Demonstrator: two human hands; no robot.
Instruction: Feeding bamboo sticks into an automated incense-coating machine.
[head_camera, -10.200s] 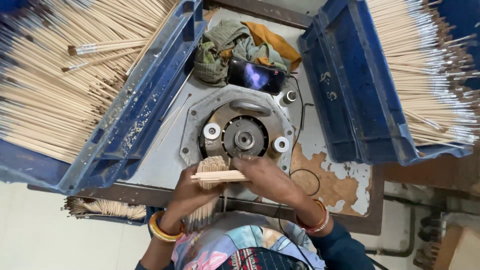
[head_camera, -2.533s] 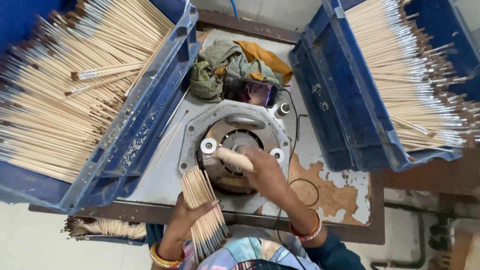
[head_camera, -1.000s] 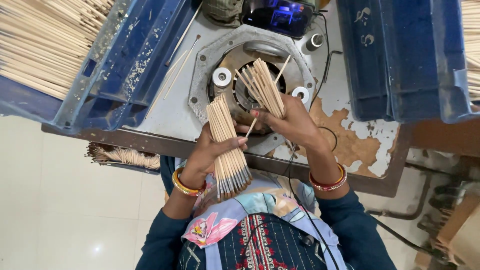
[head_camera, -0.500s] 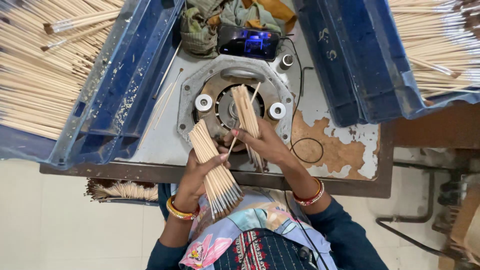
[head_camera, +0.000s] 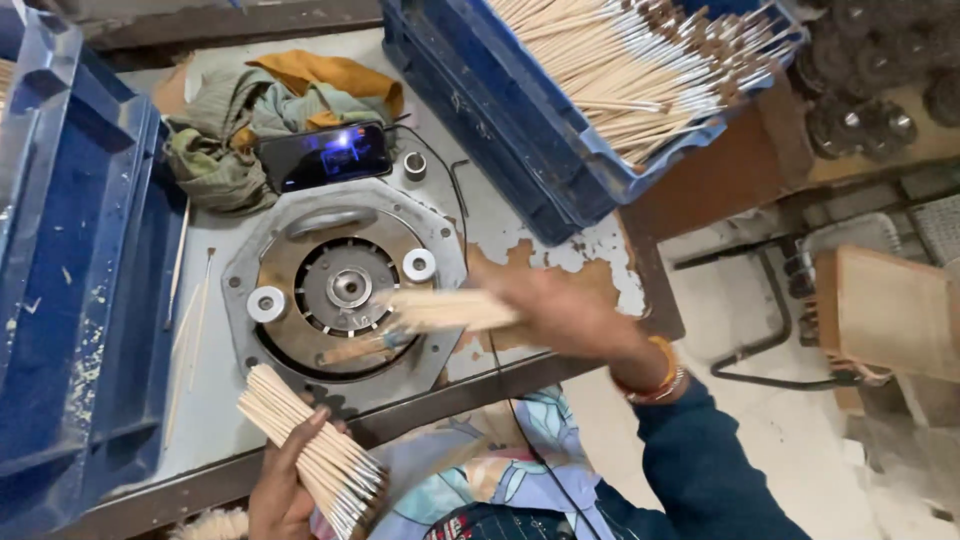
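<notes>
My left hand (head_camera: 283, 483) grips a thick bundle of thin wooden sticks (head_camera: 310, 448) at the table's near edge, their tips pointing down toward my lap. A smaller bundle of sticks (head_camera: 445, 310) lies sideways in my right hand (head_camera: 560, 315), blurred by motion, over the right side of the round metal machine plate (head_camera: 345, 290). That plate has a central hub and two white rollers (head_camera: 265, 304). One loose stick (head_camera: 360, 350) rests on the plate below the hub.
A blue crate (head_camera: 520, 110) of sticks stands at the back right, another blue crate (head_camera: 70, 300) at the left. A phone (head_camera: 325, 155) lies on crumpled cloth (head_camera: 225, 130) behind the plate. Two stray sticks (head_camera: 190, 320) lie left of it. A wooden box (head_camera: 885, 310) sits on the floor at right.
My right hand has swung its small bundle from upright over the plate to lying sideways, moving right. The camera has turned toward the right crate. My left hand keeps its bundle low.
</notes>
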